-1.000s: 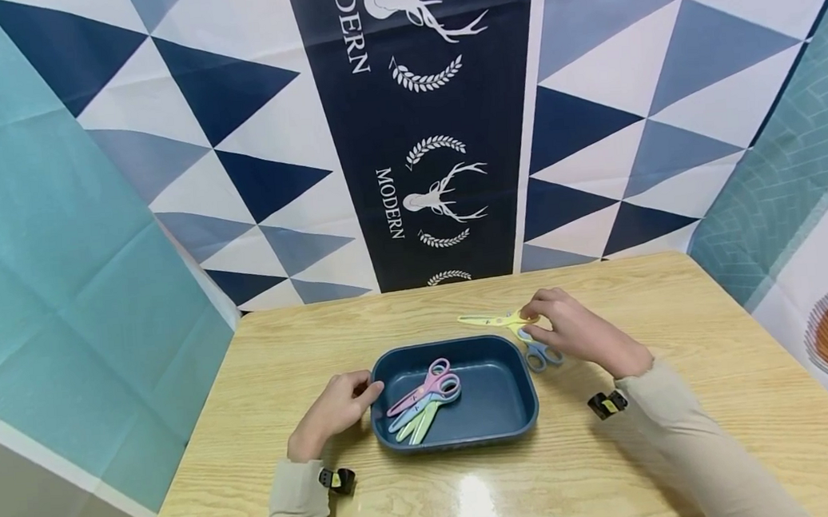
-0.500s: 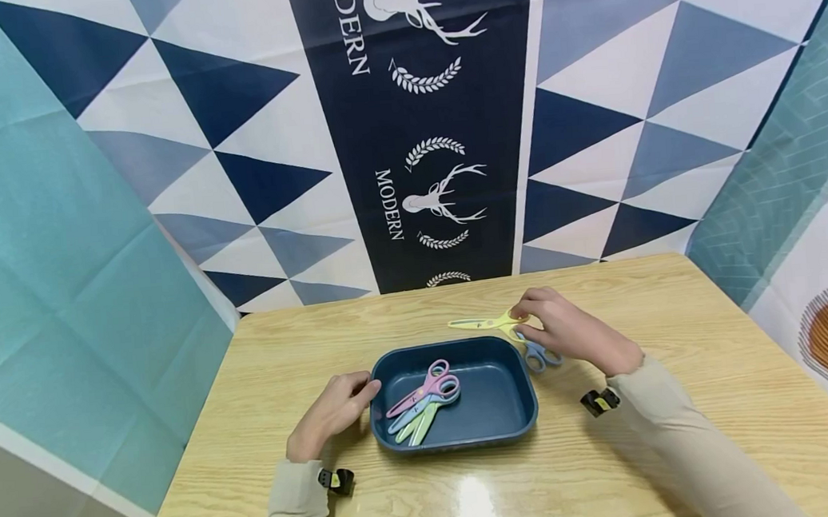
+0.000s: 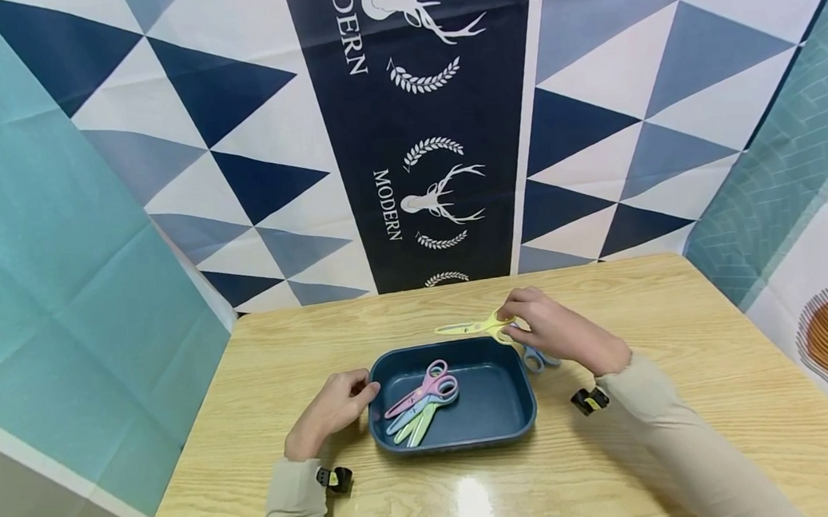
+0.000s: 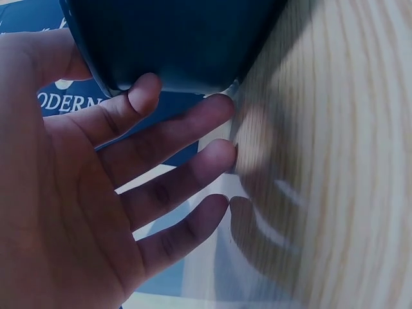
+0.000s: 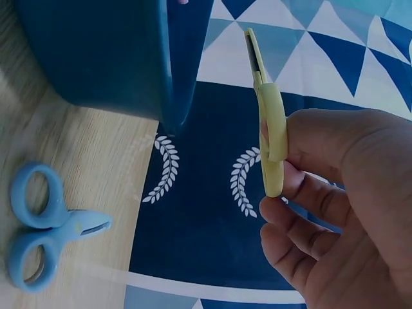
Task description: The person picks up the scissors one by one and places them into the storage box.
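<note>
My right hand pinches the handle of yellow scissors between thumb and fingers. In the head view the blades point left, just beyond the far rim of a dark blue tray. The right wrist view shows the yellow scissors lifted off the table, seen edge-on. My left hand holds the tray's left end, thumb over the rim and index finger against the outer wall; the other fingers are spread loosely. Inside the tray, pink scissors, light blue scissors and green scissors lie overlapping on the left.
Blue scissors lie on the wooden table, right of the tray and partly under my right hand in the head view. Patterned cloth hangs behind the table's far edge.
My right hand has moved left with the yellow scissors, away from the blue scissors and toward the tray's far side. The left hand and tray stay in place.
</note>
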`<state>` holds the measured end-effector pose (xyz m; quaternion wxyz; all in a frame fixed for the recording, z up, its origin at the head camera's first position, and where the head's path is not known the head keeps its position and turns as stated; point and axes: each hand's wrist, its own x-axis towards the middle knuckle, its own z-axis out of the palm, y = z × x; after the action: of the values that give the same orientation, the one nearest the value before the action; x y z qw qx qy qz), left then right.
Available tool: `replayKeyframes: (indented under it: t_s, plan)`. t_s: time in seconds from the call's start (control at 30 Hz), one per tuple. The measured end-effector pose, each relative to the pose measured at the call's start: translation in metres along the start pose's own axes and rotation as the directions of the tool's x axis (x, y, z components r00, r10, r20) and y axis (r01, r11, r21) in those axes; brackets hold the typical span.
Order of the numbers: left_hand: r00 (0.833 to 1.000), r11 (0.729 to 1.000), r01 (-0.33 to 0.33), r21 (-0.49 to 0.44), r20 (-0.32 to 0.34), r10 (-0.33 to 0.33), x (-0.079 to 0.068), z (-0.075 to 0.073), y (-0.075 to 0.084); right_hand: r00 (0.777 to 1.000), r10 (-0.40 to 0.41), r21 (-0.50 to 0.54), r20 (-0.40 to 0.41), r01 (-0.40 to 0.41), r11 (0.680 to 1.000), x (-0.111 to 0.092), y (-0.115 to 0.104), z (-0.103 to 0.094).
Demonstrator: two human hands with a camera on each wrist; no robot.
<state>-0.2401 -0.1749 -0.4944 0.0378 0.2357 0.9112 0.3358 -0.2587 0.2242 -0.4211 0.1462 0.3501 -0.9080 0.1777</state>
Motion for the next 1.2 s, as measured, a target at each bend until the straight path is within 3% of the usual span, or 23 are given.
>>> replayKeyframes:
  t_s: [0.7,1.2]
  plan:
    - [1.000,1.000,-0.024,0.009,-0.013,0.024,-0.001,-0.001,0.001,0.997,-0.070,-0.017,0.025,0.070,0.997,0.020,-0.021,-0.003]
    - [0.999,0.999,-0.040,-0.008,-0.012,0.040,0.000,0.000,-0.001,0.990,-0.139,-0.010,0.030,0.140,0.990,0.032,-0.027,0.010]
